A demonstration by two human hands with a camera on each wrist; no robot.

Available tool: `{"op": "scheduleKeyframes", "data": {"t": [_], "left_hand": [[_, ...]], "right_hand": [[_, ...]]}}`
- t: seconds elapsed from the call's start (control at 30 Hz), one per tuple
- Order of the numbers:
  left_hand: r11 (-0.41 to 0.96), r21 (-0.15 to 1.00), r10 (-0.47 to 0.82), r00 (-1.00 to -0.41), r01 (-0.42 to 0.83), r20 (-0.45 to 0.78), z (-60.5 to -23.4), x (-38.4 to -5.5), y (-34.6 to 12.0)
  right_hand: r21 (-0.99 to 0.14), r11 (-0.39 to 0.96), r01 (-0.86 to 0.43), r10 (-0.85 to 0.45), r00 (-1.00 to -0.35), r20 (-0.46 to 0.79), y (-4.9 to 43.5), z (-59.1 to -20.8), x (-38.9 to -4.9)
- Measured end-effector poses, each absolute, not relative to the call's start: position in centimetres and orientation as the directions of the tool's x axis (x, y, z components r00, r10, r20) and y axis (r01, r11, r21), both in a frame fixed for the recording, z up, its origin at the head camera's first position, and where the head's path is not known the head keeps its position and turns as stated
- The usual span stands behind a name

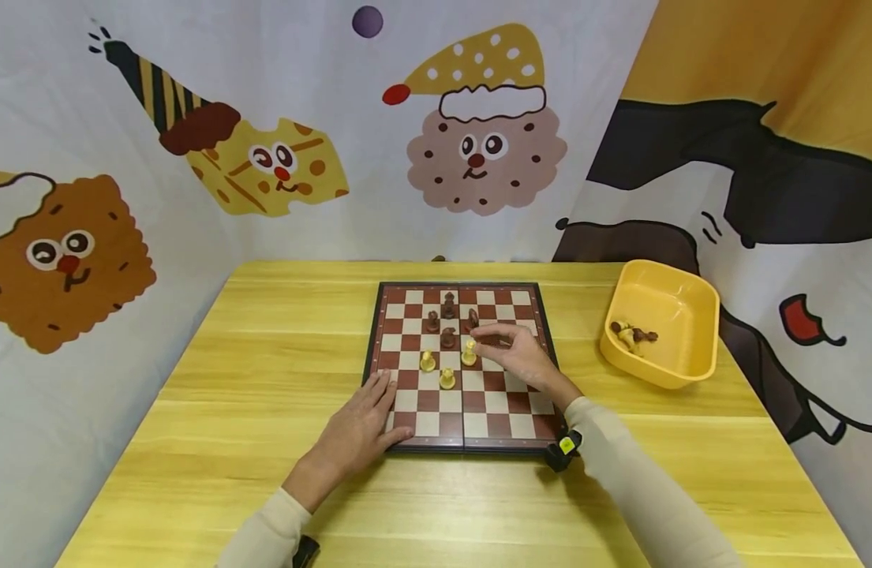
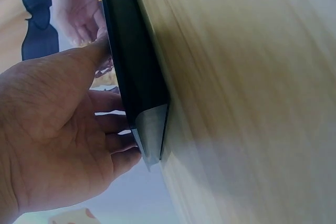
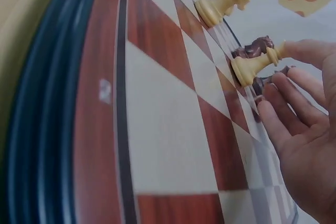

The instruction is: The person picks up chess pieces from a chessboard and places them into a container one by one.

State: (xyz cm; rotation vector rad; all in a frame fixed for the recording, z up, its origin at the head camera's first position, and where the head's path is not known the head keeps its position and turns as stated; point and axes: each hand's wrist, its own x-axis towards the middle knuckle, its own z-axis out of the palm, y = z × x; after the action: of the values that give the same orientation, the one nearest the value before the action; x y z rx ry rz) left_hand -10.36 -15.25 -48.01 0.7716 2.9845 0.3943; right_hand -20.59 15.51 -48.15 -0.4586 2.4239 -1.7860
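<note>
A brown-and-cream chessboard (image 1: 507,402) lies on the table with several cream and dark chess pieces on it. My left hand (image 1: 361,418) rests with extended fingers on the board's near left corner; in the left wrist view that hand (image 2: 63,129) lies along the black board side (image 2: 139,56). With thumb and finger at its top, my right hand (image 1: 517,355) pinches a cream chess piece (image 1: 469,355), which is upright. In the right wrist view, the same piece (image 3: 252,69) has the thumb tip at its top. A dark piece (image 1: 473,318) stands just behind those fingertips.
A yellow plastic tub (image 1: 680,319) with several loose chess pieces (image 1: 633,334) stands at the right of the wooden table (image 1: 279,339). Two other cream pieces, one a rook (image 3: 223,6), stand left of the pinched one. A printed curtain (image 1: 379,158) hangs behind the table.
</note>
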Motion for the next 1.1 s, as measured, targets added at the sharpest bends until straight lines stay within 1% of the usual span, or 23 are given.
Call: {"op": "scheduleKeyframes", "data": {"t": [0.13,0.37,0.47,0.67,0.87,0.97,1.1], "left_hand": [[0.845,0.237,0.487,-0.873,0.479,0.027,-48.0,-10.2,-15.4],[0.854,0.231,0.474,-0.88,0.467,0.026,-48.3,-10.0,-15.3],[0.854,0.241,0.468,-0.883,0.461,0.031,-48.4,-10.0,-15.2],[0.846,0.267,0.468,-0.883,0.462,0.043,-48.5,-10.0,-15.0],[0.849,0.296,0.444,-0.895,0.437,0.049,-48.5,-10.0,-14.8],[0.848,0.303,0.444,-0.895,0.436,0.045,-48.5,-10.1,-14.8],[0.848,0.303,0.445,-0.895,0.435,0.04,-48.4,-10.2,-14.8]], "right_hand": [[-0.948,0.276,-0.161,-0.319,-0.945,0.068,14.6,-48.3,-20.7],[-0.96,0.222,-0.169,-0.372,-0.925,0.077,14.3,-49.1,-20.7],[-0.956,0.228,-0.184,-0.385,-0.919,0.085,14.0,-49.5,-20.7],[-0.935,0.289,-0.207,-0.343,-0.934,0.101,13.9,-50.1,-20.6],[-0.937,0.266,-0.227,-0.375,-0.92,0.116,13.9,-50.1,-20.8],[-0.938,0.27,-0.217,-0.355,-0.928,0.112,13.9,-49.5,-21.0],[-0.928,0.288,-0.236,-0.309,-0.94,0.143,13.9,-48.0,-21.0]]}}
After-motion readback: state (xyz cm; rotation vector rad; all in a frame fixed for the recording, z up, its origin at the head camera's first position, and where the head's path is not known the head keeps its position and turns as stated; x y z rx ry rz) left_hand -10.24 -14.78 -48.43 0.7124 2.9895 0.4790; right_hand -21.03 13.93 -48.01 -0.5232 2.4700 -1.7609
